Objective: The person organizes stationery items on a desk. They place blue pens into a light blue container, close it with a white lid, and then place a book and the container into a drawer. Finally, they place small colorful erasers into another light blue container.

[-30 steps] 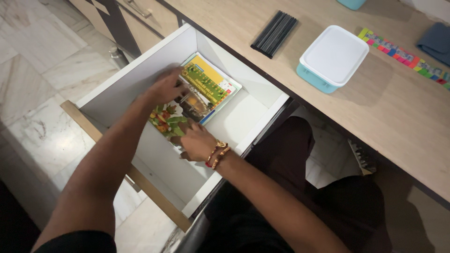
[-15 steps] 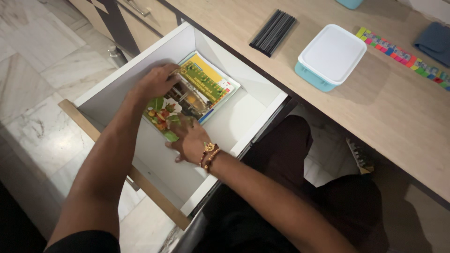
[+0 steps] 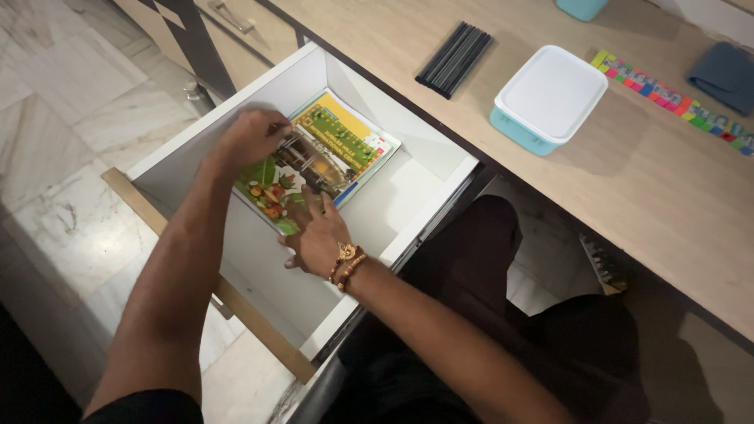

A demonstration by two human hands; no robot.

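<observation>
Left hand [image 3: 253, 135] fingers pinch top book [image 3: 302, 169] at its 10 o'clock edge; right hand [image 3: 318, 235] fingers flat, steadying at 6. Best lifted level, clear of drawer [image 3: 440, 161] walls.

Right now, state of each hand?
Left hand: fingers curled on the far edge of the colourful picture books in the open white drawer.
Right hand: open, flat on the books' near edge.
</observation>
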